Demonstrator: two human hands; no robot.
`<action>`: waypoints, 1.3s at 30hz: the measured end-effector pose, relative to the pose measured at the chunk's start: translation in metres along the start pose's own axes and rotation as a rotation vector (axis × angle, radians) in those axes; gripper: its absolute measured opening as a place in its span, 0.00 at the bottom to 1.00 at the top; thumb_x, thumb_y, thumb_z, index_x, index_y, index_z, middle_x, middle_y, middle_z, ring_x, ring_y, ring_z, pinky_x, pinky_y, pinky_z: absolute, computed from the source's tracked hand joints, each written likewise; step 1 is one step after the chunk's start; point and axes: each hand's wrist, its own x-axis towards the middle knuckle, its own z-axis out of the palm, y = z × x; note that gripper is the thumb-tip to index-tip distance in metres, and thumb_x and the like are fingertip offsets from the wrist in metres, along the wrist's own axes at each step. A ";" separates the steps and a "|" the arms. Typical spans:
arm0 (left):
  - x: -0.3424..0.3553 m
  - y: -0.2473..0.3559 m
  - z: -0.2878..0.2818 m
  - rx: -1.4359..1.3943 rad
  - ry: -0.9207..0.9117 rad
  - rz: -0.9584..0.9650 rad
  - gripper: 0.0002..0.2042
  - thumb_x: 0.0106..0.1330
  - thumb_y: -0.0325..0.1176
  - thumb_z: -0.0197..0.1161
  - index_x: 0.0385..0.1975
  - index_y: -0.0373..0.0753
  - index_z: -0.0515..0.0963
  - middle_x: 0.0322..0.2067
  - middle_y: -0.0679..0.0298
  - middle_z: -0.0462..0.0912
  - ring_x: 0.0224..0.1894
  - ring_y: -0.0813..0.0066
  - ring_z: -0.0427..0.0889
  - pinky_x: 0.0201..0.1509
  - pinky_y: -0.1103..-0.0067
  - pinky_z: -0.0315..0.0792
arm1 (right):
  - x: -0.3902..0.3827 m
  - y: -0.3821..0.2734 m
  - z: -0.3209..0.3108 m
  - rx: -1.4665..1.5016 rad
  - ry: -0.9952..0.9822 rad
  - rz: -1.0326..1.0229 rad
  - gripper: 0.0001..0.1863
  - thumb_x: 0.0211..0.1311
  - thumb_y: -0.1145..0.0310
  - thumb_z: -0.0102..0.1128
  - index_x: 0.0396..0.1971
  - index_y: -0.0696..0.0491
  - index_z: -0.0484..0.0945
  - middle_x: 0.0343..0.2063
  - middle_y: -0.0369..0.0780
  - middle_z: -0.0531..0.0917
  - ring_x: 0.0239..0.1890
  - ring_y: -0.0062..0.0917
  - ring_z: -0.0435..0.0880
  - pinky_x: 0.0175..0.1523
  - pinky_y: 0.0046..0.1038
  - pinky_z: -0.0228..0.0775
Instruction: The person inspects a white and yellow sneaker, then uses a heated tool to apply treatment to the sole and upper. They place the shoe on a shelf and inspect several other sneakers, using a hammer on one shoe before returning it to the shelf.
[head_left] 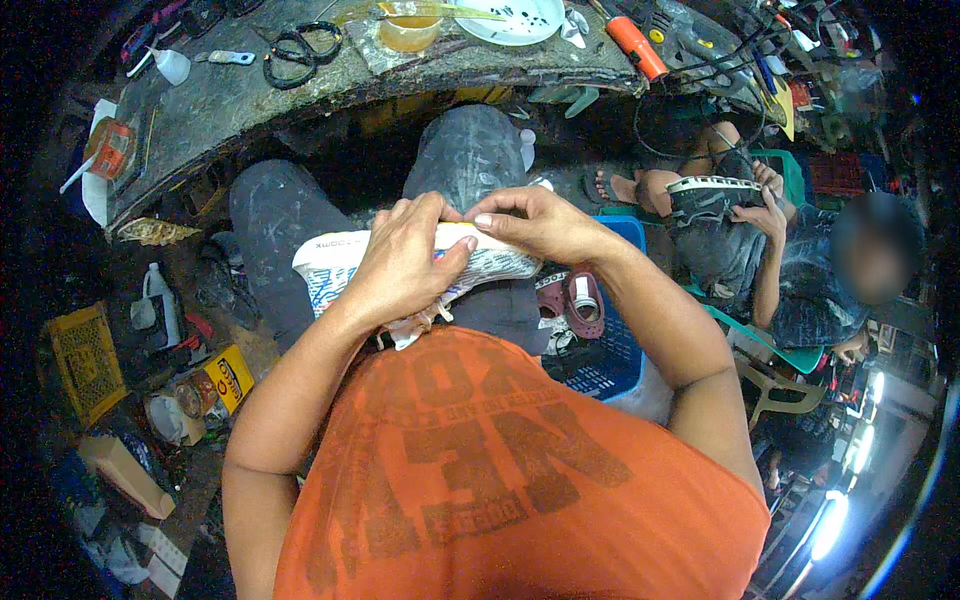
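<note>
A white shoe point(332, 262) with a pale sole edge and blue patterning lies sideways across my lap. My left hand point(407, 262) is closed over its middle, thumb pressed against the pale sole edge and fingers curled over the top. My right hand point(532, 225) grips the shoe's right end, index finger bent and thumb on the sole edge beside my left fingertips. The far side of the shoe is hidden under my hands.
A worn workbench point(200, 128) holds scissors point(300, 52), an amber tub point(410, 35), a plate point(510, 22) and an orange cylinder point(637, 48). A blue basket point(615, 365) with footwear is beside my legs. At right, a co-worker point(810, 280) holds a dark shoe. A yellow crate point(85, 355) lies left.
</note>
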 end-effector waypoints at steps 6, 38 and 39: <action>0.000 0.005 0.000 -0.055 0.020 -0.074 0.20 0.65 0.40 0.70 0.53 0.38 0.77 0.48 0.51 0.82 0.57 0.50 0.77 0.64 0.61 0.68 | -0.005 -0.019 0.014 -0.552 0.150 -0.270 0.16 0.72 0.60 0.60 0.40 0.59 0.86 0.37 0.51 0.86 0.44 0.44 0.85 0.51 0.42 0.76; -0.047 0.023 -0.101 -0.223 0.280 -0.221 0.35 0.48 0.46 0.83 0.55 0.33 0.80 0.43 0.55 0.89 0.44 0.66 0.89 0.52 0.70 0.81 | 0.037 -0.067 0.035 0.307 0.042 -0.430 0.23 0.80 0.50 0.50 0.53 0.55 0.82 0.42 0.35 0.85 0.40 0.20 0.80 0.46 0.26 0.76; -0.047 0.022 -0.100 -0.224 0.275 -0.223 0.35 0.48 0.46 0.83 0.55 0.33 0.80 0.42 0.55 0.89 0.44 0.67 0.89 0.52 0.71 0.81 | 0.044 -0.068 0.032 0.348 -0.060 -0.383 0.21 0.79 0.50 0.52 0.51 0.54 0.80 0.41 0.33 0.81 0.40 0.17 0.76 0.45 0.24 0.72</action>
